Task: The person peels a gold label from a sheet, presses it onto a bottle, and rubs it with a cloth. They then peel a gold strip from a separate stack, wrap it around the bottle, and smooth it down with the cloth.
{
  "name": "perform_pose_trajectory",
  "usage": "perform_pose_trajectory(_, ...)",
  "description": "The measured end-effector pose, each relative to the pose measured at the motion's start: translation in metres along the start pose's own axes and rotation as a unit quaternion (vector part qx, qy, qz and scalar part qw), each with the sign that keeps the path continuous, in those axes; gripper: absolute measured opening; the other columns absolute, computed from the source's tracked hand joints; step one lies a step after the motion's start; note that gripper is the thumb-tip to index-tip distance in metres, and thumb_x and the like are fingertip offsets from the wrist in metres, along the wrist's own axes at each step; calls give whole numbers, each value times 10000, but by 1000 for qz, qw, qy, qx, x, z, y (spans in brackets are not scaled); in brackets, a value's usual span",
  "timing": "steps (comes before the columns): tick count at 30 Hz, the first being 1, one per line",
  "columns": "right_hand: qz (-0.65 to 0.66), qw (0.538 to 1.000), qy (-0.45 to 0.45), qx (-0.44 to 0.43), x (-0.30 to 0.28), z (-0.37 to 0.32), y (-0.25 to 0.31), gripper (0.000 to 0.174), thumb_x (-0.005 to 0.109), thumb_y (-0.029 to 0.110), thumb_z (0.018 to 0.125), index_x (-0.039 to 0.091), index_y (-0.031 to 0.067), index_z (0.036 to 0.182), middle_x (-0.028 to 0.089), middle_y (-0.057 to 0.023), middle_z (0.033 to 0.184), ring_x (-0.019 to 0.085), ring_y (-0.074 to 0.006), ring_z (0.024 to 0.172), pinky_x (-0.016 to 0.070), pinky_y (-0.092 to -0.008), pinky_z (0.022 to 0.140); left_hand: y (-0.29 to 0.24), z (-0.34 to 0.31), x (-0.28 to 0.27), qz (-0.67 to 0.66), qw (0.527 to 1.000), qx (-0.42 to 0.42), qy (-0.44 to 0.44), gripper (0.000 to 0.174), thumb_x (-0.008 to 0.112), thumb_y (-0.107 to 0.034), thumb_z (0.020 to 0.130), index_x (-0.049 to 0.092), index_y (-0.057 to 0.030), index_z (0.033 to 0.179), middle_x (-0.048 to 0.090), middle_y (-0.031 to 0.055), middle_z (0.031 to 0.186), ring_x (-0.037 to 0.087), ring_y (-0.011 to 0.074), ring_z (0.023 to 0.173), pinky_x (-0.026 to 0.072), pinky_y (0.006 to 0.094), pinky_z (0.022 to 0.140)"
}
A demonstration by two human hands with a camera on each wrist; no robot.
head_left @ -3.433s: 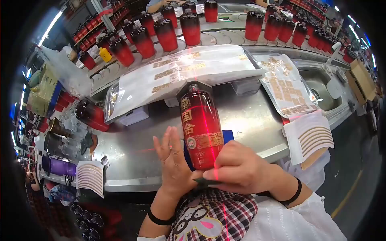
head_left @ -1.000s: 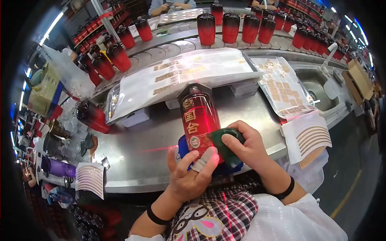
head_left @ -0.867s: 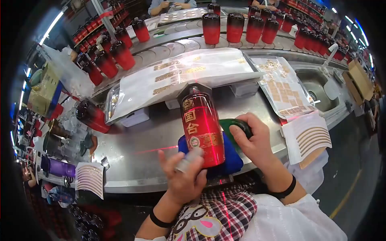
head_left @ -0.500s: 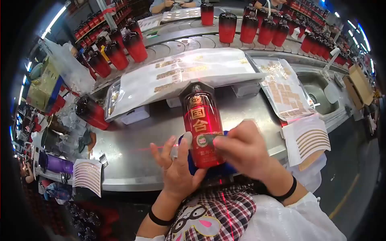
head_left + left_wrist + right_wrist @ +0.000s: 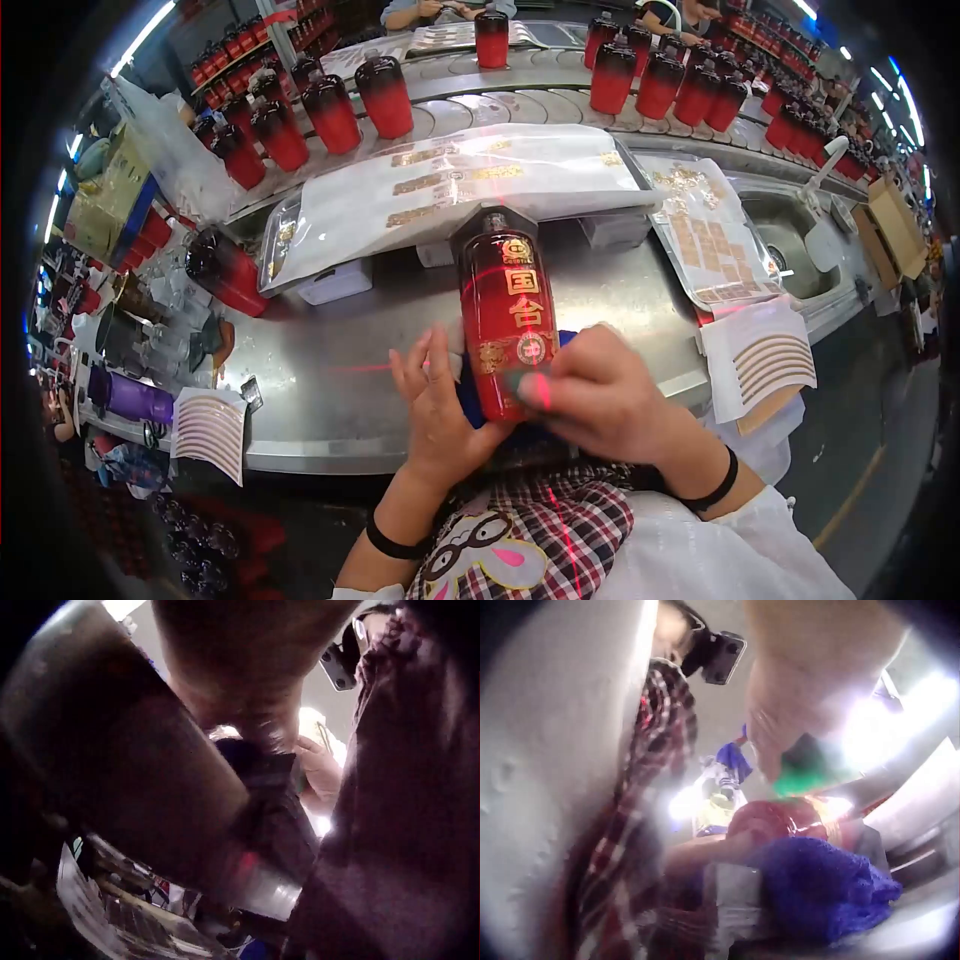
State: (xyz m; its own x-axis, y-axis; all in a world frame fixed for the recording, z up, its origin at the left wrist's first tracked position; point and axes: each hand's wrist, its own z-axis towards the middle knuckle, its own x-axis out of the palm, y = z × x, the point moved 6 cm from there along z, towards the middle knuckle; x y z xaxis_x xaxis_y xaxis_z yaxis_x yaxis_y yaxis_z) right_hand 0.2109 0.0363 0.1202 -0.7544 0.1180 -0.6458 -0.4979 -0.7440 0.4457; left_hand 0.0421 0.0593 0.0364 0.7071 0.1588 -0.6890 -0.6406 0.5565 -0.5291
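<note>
A red and black bottle with gold characters lies on a blue cloth, its neck pointing away from me in a dark cradle. My left hand is at the bottle's lower left, fingers mostly straight and the thumb reaching along its base. The right hand pinches a green scraper against the lower part of the bottle, over the gold band. In the head view most of the scraper is hidden behind the fingers. The left wrist view is dark and shows mainly the forearm and the table edge.
Behind the bottle stands a sloped tray with gold decals on white sheets. A second decal tray lies beside the sink. Curved strips on paper hang at the right edge. Another bottle leans at left; several stand on the conveyor beyond.
The bottle has been turned, so its gold characters have shifted to the right. My right hand has brought the green scraper from beside the bottle onto its lower part. Conveyor bottles have moved along.
</note>
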Motion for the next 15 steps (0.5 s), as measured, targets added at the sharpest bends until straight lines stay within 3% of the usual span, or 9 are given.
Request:
perform_pose_trajectory(2,115,990,74,-32,3,0,13,372,778,79,660,660,91,1012,564,-58,841,565,-268,802,420,-377,698,-7,2,-6,41,999,31,-2,1097,753,-555,728,251,92,1459,463,250,1314,364,388,1321,49,633,1131)
perform_pose_trajectory(4,-55,995,-78,14,-7,-6,0,367,779,81,671,664,96,1019,560,-57,827,566,-261,797,429,-370,676,-12,3,-11,60,997,47,-8,1097,754,-552,730,247,89,1461,456,256,1322,372,393,1315,51,633,1131)
perform_pose_trajectory(6,-79,997,-17,8,-1,-7,-2,340,789,82,678,676,94,998,579,-61,842,565,-257,766,440,-373,681,-12,4,-14,58,997,48,-16,1091,759,-539,732,244,86,1464,450,263,1331,379,398,1310,56,634,1131)
perform_pose_trajectory(9,106,991,63,-45,4,-5,16,289,779,78,723,680,79,994,596,-78,840,567,-249,721,450,-352,662,-9,1,-6,41,998,53,-9,1086,772,-519,719,255,89,1456,438,266,1344,380,394,1306,68,640,1130)
perform_pose_trajectory(12,56,982,-90,154,-15,-16,-16,245,761,80,780,675,62,1008,582,-77,796,566,-215,679,444,-319,614,-18,-2,-14,11,996,57,-66,922,736,-496,757,380,39,1419,506,192,1311,399,358,1297,76,642,1134)
perform_pose_trajectory(13,118,962,-115,218,-15,-25,-32,192,727,95,847,657,33,1015,595,-55,770,573,-140,673,447,-275,583,-30,-1,-15,54,992,107,-47,861,698,-504,795,413,37,1401,525,172,1310,391,351,1306,78,623,1143)
perform_pose_trajectory(15,224,917,-147,296,1,-38,-47,173,715,107,867,649,18,999,619,-39,784,570,-98,687,455,-255,590,-56,-4,-17,136,969,205,-6,756,620,-522,871,478,34,1365,563,131,1309,374,339,1325,83,585,1162)
